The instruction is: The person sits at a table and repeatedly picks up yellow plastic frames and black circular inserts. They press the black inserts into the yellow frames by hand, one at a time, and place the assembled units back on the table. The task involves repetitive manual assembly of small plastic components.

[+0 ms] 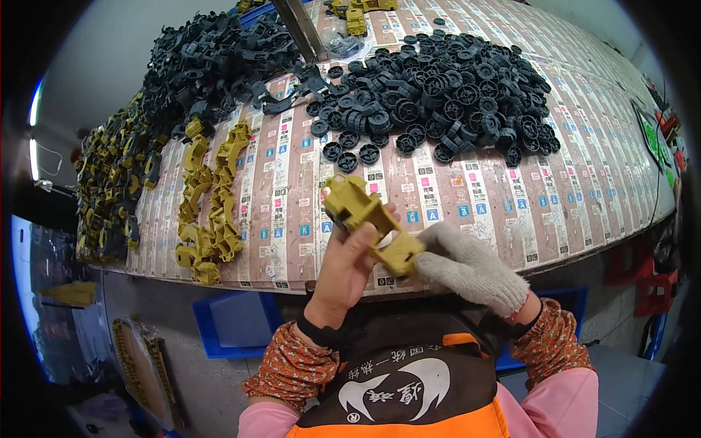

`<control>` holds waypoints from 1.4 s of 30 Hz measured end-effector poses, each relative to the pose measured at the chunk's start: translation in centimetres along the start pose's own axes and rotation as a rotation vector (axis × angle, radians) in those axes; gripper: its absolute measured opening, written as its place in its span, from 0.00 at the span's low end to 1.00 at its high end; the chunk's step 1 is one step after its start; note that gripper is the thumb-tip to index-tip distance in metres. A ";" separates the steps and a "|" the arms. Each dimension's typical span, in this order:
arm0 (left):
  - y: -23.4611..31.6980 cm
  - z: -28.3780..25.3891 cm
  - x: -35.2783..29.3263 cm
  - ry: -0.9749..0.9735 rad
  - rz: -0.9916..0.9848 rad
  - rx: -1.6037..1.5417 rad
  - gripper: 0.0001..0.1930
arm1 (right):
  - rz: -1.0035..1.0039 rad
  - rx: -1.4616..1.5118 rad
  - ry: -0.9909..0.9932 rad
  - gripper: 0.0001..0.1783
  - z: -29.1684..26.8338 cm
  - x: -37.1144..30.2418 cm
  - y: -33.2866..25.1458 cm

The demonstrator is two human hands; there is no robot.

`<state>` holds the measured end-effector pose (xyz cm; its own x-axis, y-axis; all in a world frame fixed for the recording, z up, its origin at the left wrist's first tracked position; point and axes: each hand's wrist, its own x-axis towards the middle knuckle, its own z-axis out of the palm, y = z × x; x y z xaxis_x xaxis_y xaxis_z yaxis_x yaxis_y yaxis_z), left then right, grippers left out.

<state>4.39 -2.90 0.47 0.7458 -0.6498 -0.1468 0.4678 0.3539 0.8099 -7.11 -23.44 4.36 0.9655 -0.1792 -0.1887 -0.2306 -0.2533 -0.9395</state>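
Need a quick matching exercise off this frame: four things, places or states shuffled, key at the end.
Things
1. Black toy wheels
2. Yellow toy vehicle body
3. Right hand
4. Left blue tray

Places/states
A. Wearing a light grey glove
B. Below the table edge
C. In the bare left hand
D. Heaped on the tabletop

Pairs: 1-D, 2-C, 3-A, 4-B

Held hollow moulded plastic part (352, 198): mustard yellow. Round spoked plastic wheels (466, 94): blue-black. Knitted glove (475, 270): pale grey. Cloth oversleeves (288, 365): orange-red, small pale florals. Apron (467, 372): dark brown, white emblem, orange trim. Bench (511, 226): pinkish-brown, white stripes, blue and magenta squares.
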 end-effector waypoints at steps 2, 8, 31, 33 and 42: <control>0.6 -0.1 0.3 0.063 -0.032 -0.163 0.24 | -0.280 -0.348 0.088 0.14 -2.1 1.8 0.5; 1.3 -1.0 -0.4 0.089 -0.053 -0.109 0.23 | -0.274 -1.121 0.543 0.06 -8.4 10.5 2.8; -1.6 0.4 -1.7 0.041 -0.207 -0.036 0.32 | -0.119 0.009 0.187 0.10 0.0 2.8 0.9; -1.3 0.9 -2.1 0.038 -0.197 0.022 0.33 | -0.162 0.017 0.232 0.10 1.4 2.4 1.3; -3.2 1.6 -2.4 0.011 0.012 0.239 0.38 | -0.111 0.001 0.269 0.14 3.2 0.4 0.2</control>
<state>0.34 -3.55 -0.87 0.7561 -0.6391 -0.1413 0.3343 0.1914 0.9228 -6.39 -20.56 3.15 0.9180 -0.3965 -0.0019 -0.1250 -0.2849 -0.9504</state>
